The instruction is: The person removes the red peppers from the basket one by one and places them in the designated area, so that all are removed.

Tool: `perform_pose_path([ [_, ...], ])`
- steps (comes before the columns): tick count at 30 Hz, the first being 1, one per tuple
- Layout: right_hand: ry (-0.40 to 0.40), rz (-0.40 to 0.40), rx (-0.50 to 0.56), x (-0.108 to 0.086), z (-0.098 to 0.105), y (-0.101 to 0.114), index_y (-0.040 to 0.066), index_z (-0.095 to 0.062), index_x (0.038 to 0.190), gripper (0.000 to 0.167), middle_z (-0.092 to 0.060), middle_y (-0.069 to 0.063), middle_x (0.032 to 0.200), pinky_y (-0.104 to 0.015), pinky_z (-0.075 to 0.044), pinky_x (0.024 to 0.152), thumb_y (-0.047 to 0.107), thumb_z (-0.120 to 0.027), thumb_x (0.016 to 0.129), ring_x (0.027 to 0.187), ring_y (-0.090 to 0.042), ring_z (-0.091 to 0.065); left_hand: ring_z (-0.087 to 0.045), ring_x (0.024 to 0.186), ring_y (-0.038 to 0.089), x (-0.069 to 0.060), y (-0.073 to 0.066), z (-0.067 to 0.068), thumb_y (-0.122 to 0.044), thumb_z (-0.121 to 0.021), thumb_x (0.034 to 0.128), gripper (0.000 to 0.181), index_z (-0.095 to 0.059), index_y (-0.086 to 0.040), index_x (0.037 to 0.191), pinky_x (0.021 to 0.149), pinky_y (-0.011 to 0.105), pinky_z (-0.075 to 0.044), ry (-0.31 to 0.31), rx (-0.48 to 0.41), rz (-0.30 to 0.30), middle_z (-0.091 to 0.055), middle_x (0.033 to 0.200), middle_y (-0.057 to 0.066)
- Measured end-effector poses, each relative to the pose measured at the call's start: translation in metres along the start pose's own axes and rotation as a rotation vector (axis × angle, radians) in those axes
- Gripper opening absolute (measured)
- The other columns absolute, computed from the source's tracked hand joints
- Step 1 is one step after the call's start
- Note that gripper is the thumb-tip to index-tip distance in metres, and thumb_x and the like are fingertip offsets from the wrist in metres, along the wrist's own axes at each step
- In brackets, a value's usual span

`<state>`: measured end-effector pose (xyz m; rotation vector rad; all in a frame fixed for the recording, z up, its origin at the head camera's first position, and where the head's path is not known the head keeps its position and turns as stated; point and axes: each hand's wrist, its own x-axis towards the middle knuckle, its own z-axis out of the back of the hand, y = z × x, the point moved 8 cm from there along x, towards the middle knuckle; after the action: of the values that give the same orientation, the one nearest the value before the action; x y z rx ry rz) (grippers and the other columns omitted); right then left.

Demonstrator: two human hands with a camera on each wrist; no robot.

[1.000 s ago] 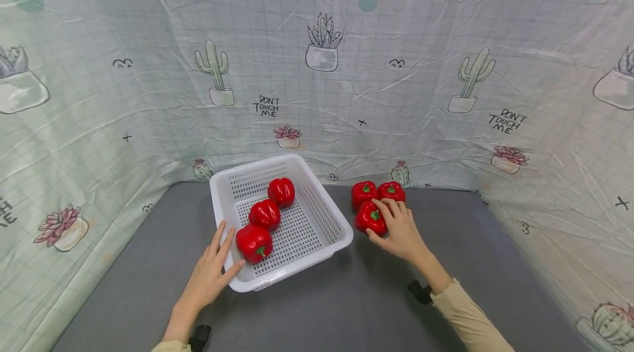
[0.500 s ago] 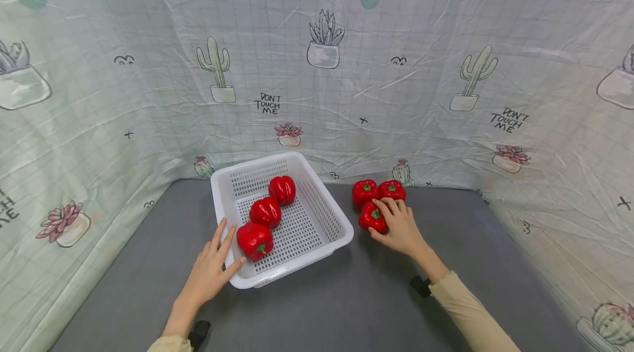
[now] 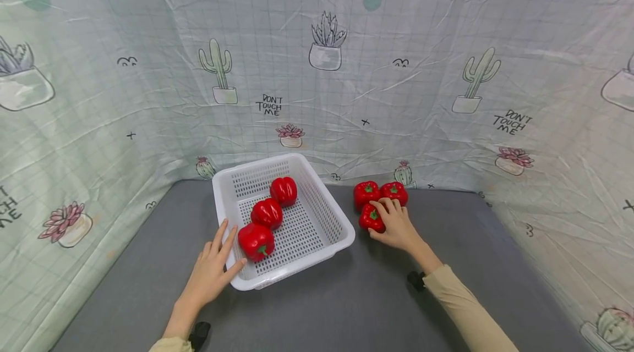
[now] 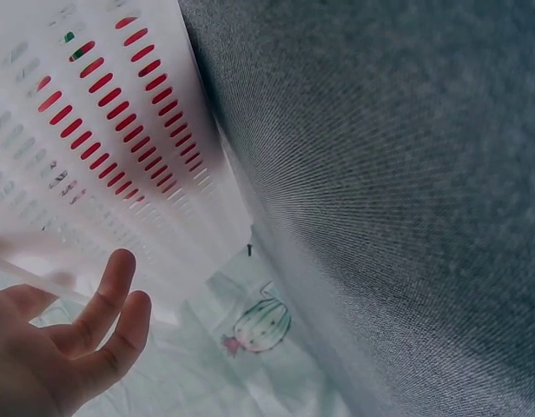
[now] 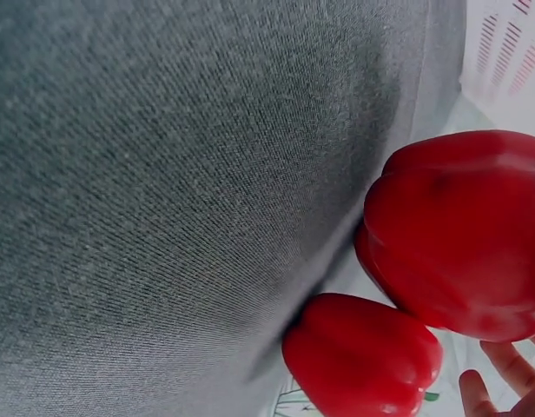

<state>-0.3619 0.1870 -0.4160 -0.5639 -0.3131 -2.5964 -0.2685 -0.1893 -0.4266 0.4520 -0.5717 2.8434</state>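
A white perforated basket (image 3: 297,268) stands left of centre with three red bell peppers in it, the nearest pepper (image 3: 256,242) at its left front. My left hand (image 3: 208,272) rests with spread fingers on the basket's left rim; in the left wrist view the hand (image 4: 72,339) is beside the slotted wall (image 4: 42,156). Right of the basket, my right hand (image 3: 395,227) has its fingers and thumb round the front red pepper (image 3: 370,220). Two more peppers, one at left (image 3: 366,194) and one at right (image 3: 394,191), stand just behind it. The right wrist view shows the held pepper (image 5: 467,234) large.
The grey table (image 3: 317,313) runs back to a patterned cloth (image 3: 366,88) hanging behind and at both sides. In the right wrist view another pepper (image 5: 363,356) lies close to the held one, with the basket's wall (image 5: 506,65) at the upper right.
The right hand and its pepper have shifted very slightly, the pepper tilting a little in the fingers. The left hand stays on the rim, and the head view has moved slightly.
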Motion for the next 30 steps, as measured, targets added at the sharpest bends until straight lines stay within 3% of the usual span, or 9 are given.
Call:
perform_pose_path([
  [18, 0.104, -0.008, 0.073, 0.003, -0.010, -0.007, 0.011, -0.045, 0.126, 0.065, -0.042, -0.011, 0.112, -0.041, -0.035, 0.072, 0.031, -0.069, 0.069, 0.104, -0.024, -0.042, -0.043, 0.099, 0.029, 0.001, 0.000, 0.000, -0.036, -0.060, 0.0786, 0.072, -0.032, -0.009, 0.138, 0.079, 0.051, -0.042, 0.000, -0.022, 0.007, -0.017, 0.147, 0.015],
  [23, 0.112, -0.024, 0.057, 0.002, -0.014, -0.011, 0.015, -0.043, 0.128, 0.073, -0.044, -0.010, 0.114, -0.045, -0.037, 0.074, 0.040, -0.074, 0.066, 0.105, -0.027, -0.041, -0.043, 0.099, 0.028, 0.000, 0.001, 0.000, -0.037, -0.060, 0.0786, 0.072, -0.031, -0.009, 0.139, 0.079, 0.052, -0.042, -0.002, -0.025, 0.008, -0.016, 0.147, 0.014],
  [30, 0.134, -0.006, 0.109, 0.003, -0.015, -0.012, 0.013, -0.040, 0.130, 0.074, -0.043, -0.011, 0.116, -0.051, -0.039, 0.078, 0.033, -0.075, 0.067, 0.109, -0.027, -0.040, -0.043, 0.099, 0.028, 0.000, 0.000, -0.001, -0.037, -0.061, 0.0780, 0.072, -0.032, -0.009, 0.138, 0.079, 0.051, -0.042, -0.004, -0.029, 0.009, -0.016, 0.147, 0.014],
])
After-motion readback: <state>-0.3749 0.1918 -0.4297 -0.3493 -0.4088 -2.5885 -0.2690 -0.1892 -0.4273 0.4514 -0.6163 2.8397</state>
